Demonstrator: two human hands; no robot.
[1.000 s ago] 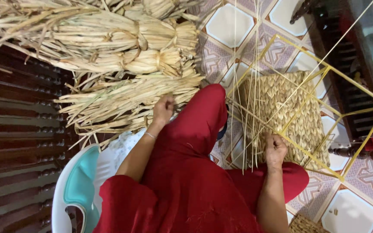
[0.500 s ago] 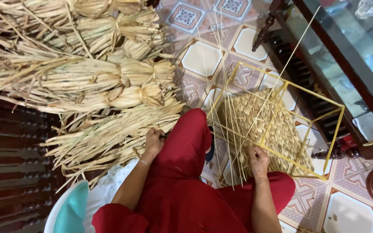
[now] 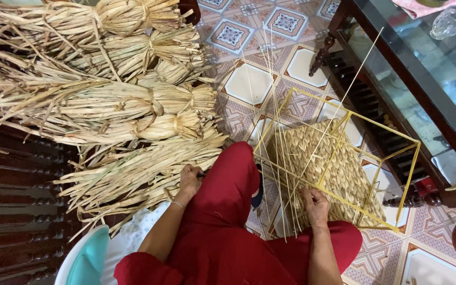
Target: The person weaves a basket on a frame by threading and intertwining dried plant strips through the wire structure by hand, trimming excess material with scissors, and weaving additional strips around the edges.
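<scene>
Left hand (image 3: 190,178) curled, gripping loose straw (image 3: 133,177) beside red-clad knee. Right hand (image 3: 316,205) closed, pinching thin strands (image 3: 286,158) at woven panel (image 3: 339,169) inside yellow frame (image 3: 391,132).

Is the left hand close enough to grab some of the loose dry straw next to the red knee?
Probably yes. The left hand already rests at the edge of the loose straw pile, and nothing lies between them. The right hand is busy at the woven basket.
</scene>
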